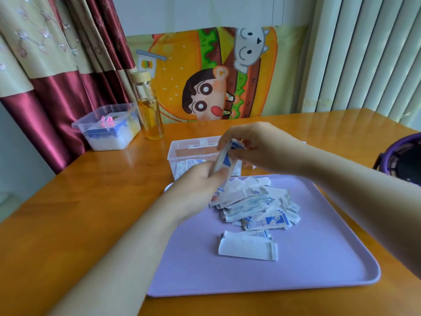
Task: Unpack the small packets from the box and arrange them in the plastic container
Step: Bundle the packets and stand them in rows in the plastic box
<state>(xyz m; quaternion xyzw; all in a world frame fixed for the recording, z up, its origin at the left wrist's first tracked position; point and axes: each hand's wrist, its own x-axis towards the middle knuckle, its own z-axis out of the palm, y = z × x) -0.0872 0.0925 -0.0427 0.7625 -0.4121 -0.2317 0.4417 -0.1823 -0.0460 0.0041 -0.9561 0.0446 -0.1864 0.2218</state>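
At the far left of the wooden surface (91, 201) sit a lidded tub (107, 127) and a bottle (150, 110). Nearer the middle, the left hand (198, 185) has its fingers curled round the lower end of a stack of packets (223, 159), held upright just in front of the plastic container (180, 153), likely to square it up. The right hand (257, 144) pinches the stack's top. Heaped on the purple tray (296, 265) lie loose packets (257, 206).
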